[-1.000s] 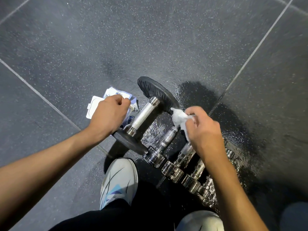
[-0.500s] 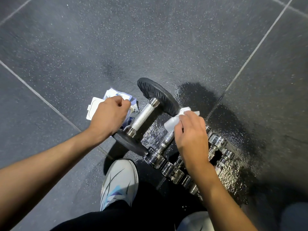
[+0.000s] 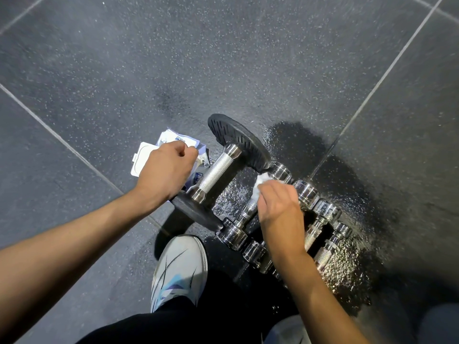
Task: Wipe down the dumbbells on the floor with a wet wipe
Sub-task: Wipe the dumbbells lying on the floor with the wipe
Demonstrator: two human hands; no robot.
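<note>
On floor (image 3: 223,58) at left, pack (image 3: 142,157) under left hand (image 3: 166,170), curled into fist, unclear if gripping anything. Just right, big dumbbell (image 3: 214,171), black plates, lying flat. Then wipe (image 3: 260,181), pinched in right hand (image 3: 280,209), pressed to first of chrome dumbbells (image 3: 306,192) in wet row. Shoe (image 3: 178,266) below.

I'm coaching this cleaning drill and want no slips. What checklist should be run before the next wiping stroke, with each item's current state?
1. Grip: the right hand holds the wet wipe: ok.
2. Contact: the wet wipe touches a chrome dumbbell: ok.
3. Path: the left hand is clear of the wiping line: ok.
4. Supply: the left hand holds the wipe pack: cannot tell.
5. Footing: the floor is dry beside the dumbbells: not ok, it glistens wet.
</note>
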